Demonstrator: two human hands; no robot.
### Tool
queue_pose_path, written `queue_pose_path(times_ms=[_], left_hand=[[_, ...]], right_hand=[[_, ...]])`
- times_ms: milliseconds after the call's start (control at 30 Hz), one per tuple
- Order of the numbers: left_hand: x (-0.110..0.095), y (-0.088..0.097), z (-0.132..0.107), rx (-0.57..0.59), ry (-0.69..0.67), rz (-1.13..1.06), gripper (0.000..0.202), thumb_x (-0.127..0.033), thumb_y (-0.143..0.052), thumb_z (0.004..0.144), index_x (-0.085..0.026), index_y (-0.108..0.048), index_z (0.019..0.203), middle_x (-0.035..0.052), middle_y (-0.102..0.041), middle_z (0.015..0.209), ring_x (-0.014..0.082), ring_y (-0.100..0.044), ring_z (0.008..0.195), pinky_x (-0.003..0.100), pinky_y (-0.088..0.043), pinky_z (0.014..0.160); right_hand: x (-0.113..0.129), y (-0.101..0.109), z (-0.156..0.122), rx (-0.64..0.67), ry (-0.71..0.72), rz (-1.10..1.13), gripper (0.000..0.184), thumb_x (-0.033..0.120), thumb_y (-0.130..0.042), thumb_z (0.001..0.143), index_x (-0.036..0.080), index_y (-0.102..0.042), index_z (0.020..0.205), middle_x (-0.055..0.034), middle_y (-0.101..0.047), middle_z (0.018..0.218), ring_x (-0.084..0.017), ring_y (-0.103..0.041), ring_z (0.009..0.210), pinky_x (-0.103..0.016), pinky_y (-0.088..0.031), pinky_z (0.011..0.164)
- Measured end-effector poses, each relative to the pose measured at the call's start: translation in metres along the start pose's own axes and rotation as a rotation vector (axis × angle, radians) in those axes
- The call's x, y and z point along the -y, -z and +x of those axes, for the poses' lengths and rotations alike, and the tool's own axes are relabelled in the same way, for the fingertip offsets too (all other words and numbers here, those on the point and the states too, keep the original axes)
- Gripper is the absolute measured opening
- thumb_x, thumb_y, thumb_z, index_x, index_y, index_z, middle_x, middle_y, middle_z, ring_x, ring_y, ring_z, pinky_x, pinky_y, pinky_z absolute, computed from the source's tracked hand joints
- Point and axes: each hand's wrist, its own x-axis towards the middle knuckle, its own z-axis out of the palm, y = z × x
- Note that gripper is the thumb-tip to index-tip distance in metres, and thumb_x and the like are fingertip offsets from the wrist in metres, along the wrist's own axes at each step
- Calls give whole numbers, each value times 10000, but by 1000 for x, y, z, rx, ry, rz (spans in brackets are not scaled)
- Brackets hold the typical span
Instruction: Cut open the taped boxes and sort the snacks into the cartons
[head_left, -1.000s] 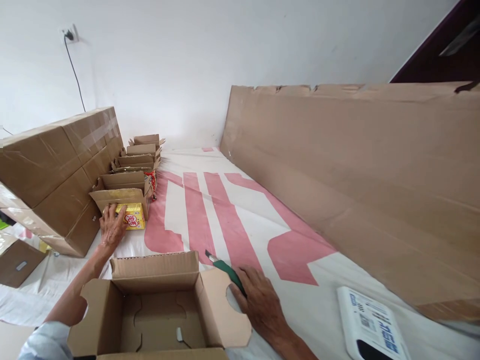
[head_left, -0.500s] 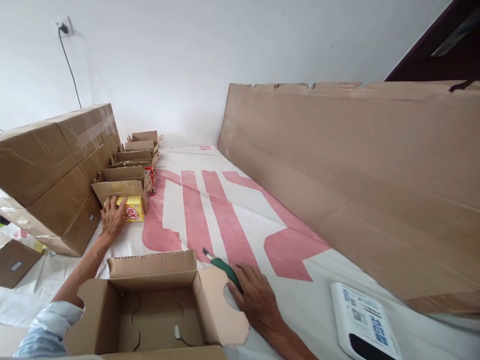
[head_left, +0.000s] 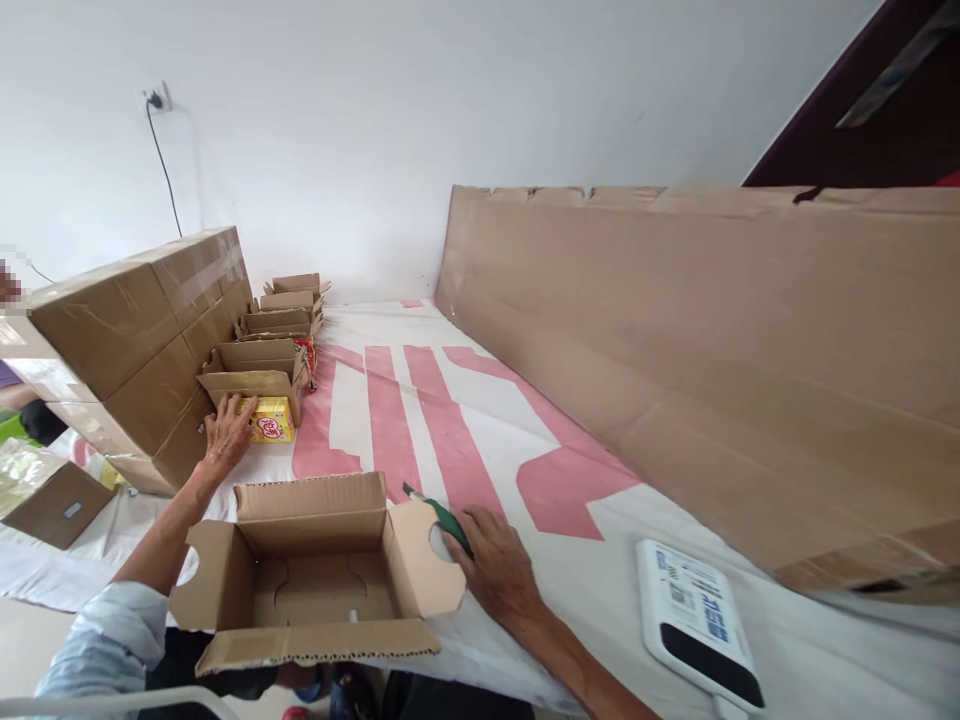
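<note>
My left hand [head_left: 228, 438] reaches forward, its bent fingers closed over the left end of a small yellow box [head_left: 273, 420] with red print; the thumb is hidden. That box lies in front of a row of open cardboard cartons [head_left: 255, 385]. In my right hand [head_left: 495, 570] is a utility knife [head_left: 450, 525] with a green handle, its blade pointing forward and left. Between my arms stands an open cardboard box [head_left: 319, 535], flaps folded outward, with nothing but a small pale mark visible inside. My right hand is beside its right flap.
Large taped cartons [head_left: 157, 330] are stacked at the left, with a smaller box [head_left: 60, 505] beyond my left arm. A tall cardboard sheet [head_left: 675, 380] leans along the right. A white device with a black panel [head_left: 697, 625] lies on the red-and-white cloth [head_left: 465, 440].
The view has shifted back and a little left, bringing the open box's near flap and the floor into sight. Both hands keep nearly the same places.
</note>
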Motion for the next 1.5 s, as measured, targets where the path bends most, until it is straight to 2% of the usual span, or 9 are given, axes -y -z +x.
queue_pose_path(times_ms=[233,467,600,733,867,967,1100,1300,1500], left_hand=[[11,38,-8,6,43,-136,530,-165,-538,955,-221,-682,1462,185,-583,1603,367,-486,1510,564,-506,1153],[3,138,-58,-74,-116,-473,412,-457,-561,1007,-175,-833,1133,116,-828,1198,265,-757,1027,357,-608,957],[-45,174,-130,280,-269,-636,560,-622,-651,955,-215,-796,1312,117,-818,1287,331,-763,1152,426,-627,972],[-93,163,-182,457,-379,-304,883,-511,-871,786,-280,-581,1587,150,-629,1601,411,-600,1453,537,-508,1178],[-107,139,-187,429,-383,-7,521,-183,-664,915,-261,-637,1429,135,-748,1388,332,-717,1268,428,-545,1035],[-92,124,-168,299,-336,146,343,-54,-498,948,-232,-690,1170,120,-778,1113,293,-745,1092,395,-518,942],[-57,110,-133,121,-234,239,294,-67,-472,983,-229,-686,1103,121,-755,1082,294,-702,1087,404,-473,960],[-11,94,-85,79,-96,294,283,-75,-471,981,-215,-673,1122,141,-737,1105,317,-687,1106,414,-456,926],[10,79,-63,70,-65,280,324,-55,-501,932,-221,-672,1150,140,-727,1125,326,-672,1160,416,-460,961]], right_hand=[[7,6,8,53,-24,8,239,303,-519,1064,193,-700,1174,-120,-704,1087,-295,-614,1021,-402,-468,882],[10,6,15,117,-59,3,205,297,-542,1046,197,-712,1101,-110,-690,1064,-291,-586,1010,-404,-439,890],[12,4,20,121,-64,-14,207,293,-549,1040,192,-724,1087,-111,-683,1034,-285,-572,1003,-395,-426,894],[15,6,24,101,-67,-14,178,275,-573,1026,199,-727,1069,-105,-679,1029,-282,-576,1011,-387,-425,890],[21,12,29,99,-54,-13,169,275,-578,1036,178,-717,1043,-118,-678,1034,-287,-575,1012,-394,-423,914],[24,17,32,101,-61,-5,154,252,-587,1038,159,-709,1045,-126,-678,1039,-289,-580,1016,-391,-416,915],[24,19,34,103,-64,18,118,240,-600,1040,163,-688,1058,-123,-682,1073,-290,-587,1035,-387,-415,895],[22,17,34,86,-68,28,97,229,-625,1013,175,-681,1071,-125,-686,1095,-305,-587,1055,-413,-422,945],[20,17,32,80,-74,41,118,218,-617,1000,186,-678,1095,-126,-688,1127,-305,-574,1059,-415,-414,949]])
